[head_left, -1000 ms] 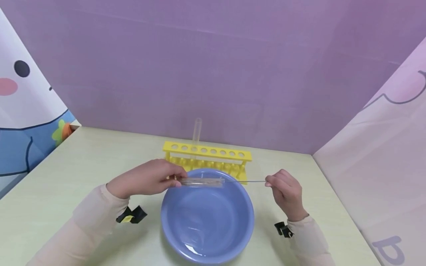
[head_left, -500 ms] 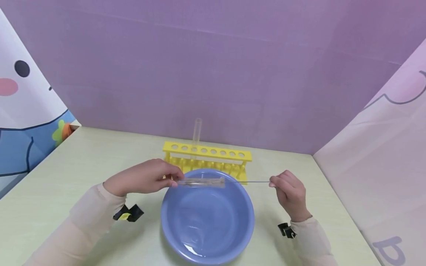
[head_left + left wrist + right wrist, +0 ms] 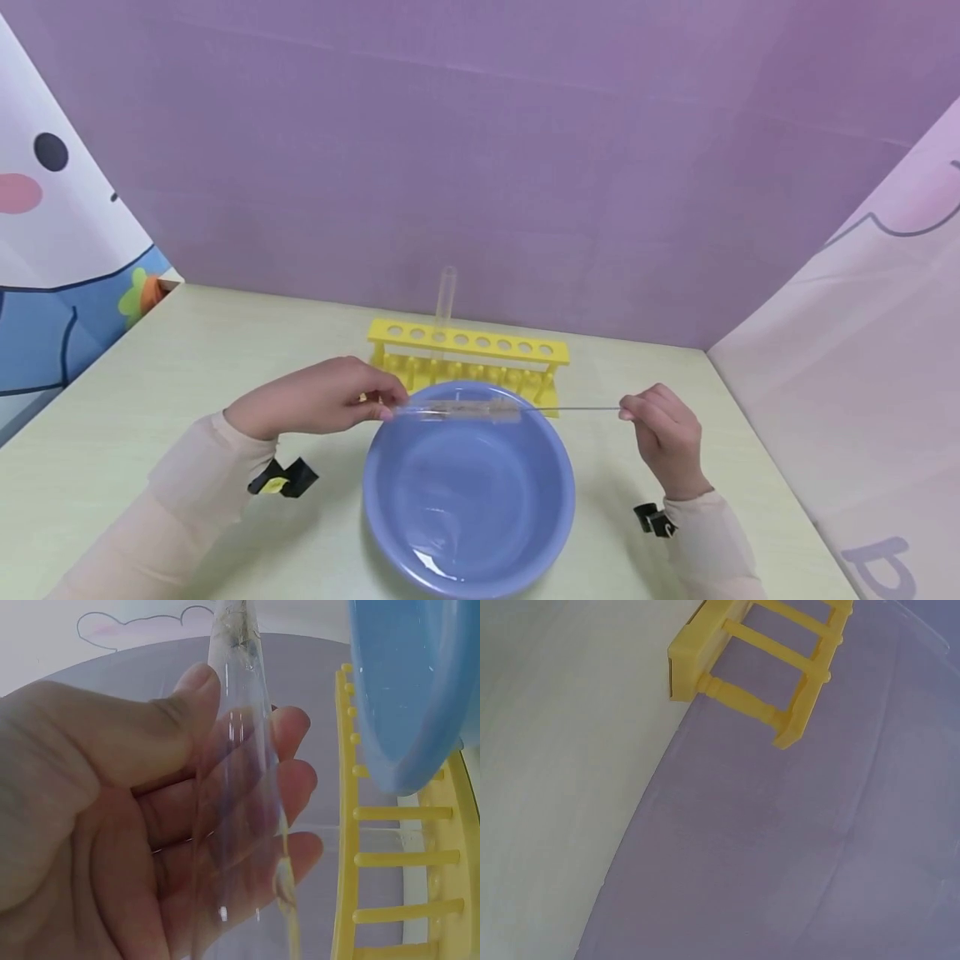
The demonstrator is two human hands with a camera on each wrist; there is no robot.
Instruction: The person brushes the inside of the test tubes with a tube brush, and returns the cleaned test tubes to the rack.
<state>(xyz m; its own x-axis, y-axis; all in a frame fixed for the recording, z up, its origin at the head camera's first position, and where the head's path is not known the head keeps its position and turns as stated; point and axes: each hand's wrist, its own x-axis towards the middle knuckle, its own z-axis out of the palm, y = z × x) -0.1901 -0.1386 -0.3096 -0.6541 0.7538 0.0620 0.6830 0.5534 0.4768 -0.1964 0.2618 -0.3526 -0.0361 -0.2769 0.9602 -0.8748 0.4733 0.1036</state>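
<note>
My left hand (image 3: 322, 398) grips a clear glass test tube (image 3: 236, 787) near its closed end, thumb on one side and fingers on the other. The tube lies roughly level above the far part of a blue basin (image 3: 468, 492). Pale bristles of a test tube brush (image 3: 240, 628) show toward the tube's mouth. From there its thin wire handle (image 3: 573, 408) runs out to the right, where my right hand (image 3: 666, 433) pinches the end between thumb and fingers. In the right wrist view neither the right hand nor the brush appears.
Behind the basin stands a yellow test tube rack (image 3: 517, 343), partly hidden by the basin's rim. One upright clear tube (image 3: 446, 296) rests in it. A purple backdrop (image 3: 480, 167) closes off the table's far edge, with printed cloths at both sides.
My right hand has moved to the right, drawing the brush outward along the tube. My left hand has shifted slightly left with the tube. Basin and rack stay put.
</note>
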